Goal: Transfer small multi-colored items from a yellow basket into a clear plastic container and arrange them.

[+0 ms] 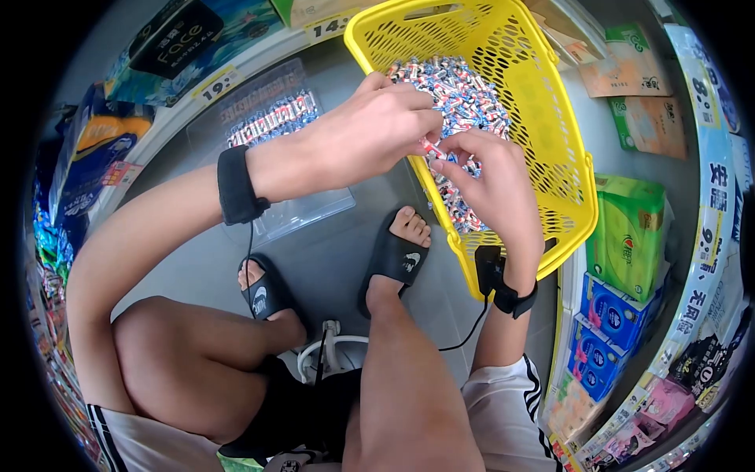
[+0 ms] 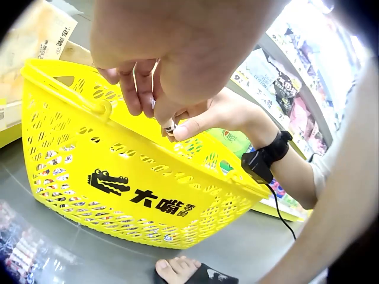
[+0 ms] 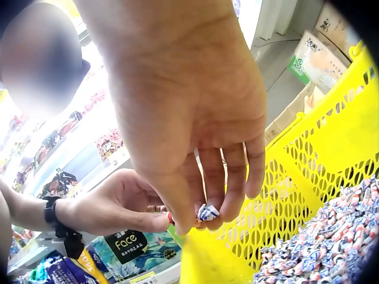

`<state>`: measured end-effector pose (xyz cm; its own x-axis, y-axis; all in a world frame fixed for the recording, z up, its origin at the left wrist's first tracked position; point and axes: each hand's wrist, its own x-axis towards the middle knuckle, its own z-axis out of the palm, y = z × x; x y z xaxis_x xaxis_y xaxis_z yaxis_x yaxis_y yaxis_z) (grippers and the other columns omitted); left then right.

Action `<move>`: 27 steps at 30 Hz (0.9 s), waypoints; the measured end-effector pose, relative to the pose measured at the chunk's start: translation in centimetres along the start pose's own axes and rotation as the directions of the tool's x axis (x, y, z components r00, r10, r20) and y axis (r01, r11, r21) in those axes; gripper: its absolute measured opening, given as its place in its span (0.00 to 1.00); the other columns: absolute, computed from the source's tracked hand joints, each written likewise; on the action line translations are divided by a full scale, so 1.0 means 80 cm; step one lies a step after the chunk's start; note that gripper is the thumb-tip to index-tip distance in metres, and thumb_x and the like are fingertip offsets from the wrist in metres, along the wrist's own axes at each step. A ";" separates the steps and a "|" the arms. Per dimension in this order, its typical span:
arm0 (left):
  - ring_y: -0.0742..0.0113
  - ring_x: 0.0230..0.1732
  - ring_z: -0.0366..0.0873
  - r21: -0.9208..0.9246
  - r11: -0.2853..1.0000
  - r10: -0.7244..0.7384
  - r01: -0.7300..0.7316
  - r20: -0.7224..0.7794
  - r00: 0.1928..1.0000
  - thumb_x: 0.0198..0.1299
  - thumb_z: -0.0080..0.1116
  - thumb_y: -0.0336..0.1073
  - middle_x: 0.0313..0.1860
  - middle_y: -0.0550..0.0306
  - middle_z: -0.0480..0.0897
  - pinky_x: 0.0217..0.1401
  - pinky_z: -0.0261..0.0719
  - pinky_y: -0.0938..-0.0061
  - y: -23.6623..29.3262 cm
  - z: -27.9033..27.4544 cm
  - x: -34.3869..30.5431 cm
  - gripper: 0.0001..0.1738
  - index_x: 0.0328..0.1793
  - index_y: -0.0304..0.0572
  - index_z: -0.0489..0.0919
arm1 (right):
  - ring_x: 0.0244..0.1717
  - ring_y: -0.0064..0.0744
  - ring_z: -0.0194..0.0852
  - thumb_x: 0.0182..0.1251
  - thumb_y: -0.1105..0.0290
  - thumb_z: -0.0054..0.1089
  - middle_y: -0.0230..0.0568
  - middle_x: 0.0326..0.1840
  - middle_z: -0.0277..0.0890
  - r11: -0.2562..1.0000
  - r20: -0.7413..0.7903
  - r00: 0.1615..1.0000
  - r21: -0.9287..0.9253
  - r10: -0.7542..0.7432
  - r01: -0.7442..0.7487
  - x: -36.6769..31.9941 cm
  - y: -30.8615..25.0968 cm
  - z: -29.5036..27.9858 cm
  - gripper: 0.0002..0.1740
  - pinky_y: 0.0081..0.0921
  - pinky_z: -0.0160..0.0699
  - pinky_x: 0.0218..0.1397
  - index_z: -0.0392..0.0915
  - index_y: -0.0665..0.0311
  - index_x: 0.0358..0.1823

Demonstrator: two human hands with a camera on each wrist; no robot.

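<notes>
Both hands meet above the near side of a yellow shopping basket [image 1: 578,189]. Between their fingertips is a small wrapped candy [image 1: 429,148] in red, white and blue. My left hand [image 1: 385,122] pinches one end of it, and my right hand [image 1: 491,169] pinches the other. In the right wrist view, a crumpled white and blue wrapper end [image 3: 208,213] shows at the right fingertips. Under the hands, a heap of similar wrapped candies [image 1: 472,98] covers the basket's bottom. To the left on the floor lies a clear plastic box [image 1: 314,206] with candies [image 1: 279,118] lined up in rows.
Shelves with tissue packs surround the spot: a green pack [image 1: 627,232] and blue packs [image 1: 602,346] at the right, a Face box [image 1: 185,47] at the upper left. The person's feet in black slides [image 1: 393,256] stand between box and basket. Thin cables [image 1: 464,338] hang from the wrist bands.
</notes>
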<state>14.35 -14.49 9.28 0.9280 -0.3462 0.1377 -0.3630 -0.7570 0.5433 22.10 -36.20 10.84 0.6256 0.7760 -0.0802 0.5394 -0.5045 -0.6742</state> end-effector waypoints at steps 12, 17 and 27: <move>0.52 0.53 0.77 -0.075 0.988 -0.143 0.137 -0.072 0.987 0.67 0.64 0.26 0.47 0.53 0.78 0.58 0.68 0.62 -0.018 -0.025 -0.102 0.11 0.54 0.40 0.78 | 0.44 0.49 0.81 0.54 0.74 0.78 0.44 0.36 0.81 0.958 -0.139 0.966 -0.223 -0.217 0.183 0.014 -0.083 0.063 0.10 0.43 0.84 0.46 0.86 0.66 0.36; 0.52 0.52 0.78 -0.179 0.972 -0.163 0.151 -0.056 0.985 0.70 0.61 0.26 0.47 0.53 0.77 0.57 0.69 0.58 -0.055 -0.011 -0.145 0.10 0.54 0.40 0.76 | 0.45 0.47 0.81 0.57 0.77 0.73 0.46 0.36 0.77 0.969 -0.184 0.965 -0.196 -0.184 0.148 0.016 -0.103 0.122 0.09 0.43 0.85 0.44 0.82 0.68 0.37; 0.49 0.55 0.78 -0.105 0.980 -0.153 0.169 0.144 0.978 0.72 0.58 0.27 0.48 0.51 0.79 0.61 0.69 0.57 -0.101 0.026 -0.205 0.08 0.54 0.41 0.76 | 0.49 0.39 0.83 0.51 0.78 0.70 0.41 0.37 0.79 0.929 -0.125 0.976 -0.349 -0.180 0.126 0.015 -0.097 0.246 0.09 0.31 0.91 0.39 0.85 0.70 0.36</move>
<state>1.87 -3.87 0.91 0.9507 -0.3027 -0.0678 -0.1906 -0.7423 0.6424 7.56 -23.92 1.53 0.5838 0.8007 0.1342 0.7765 -0.5024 -0.3802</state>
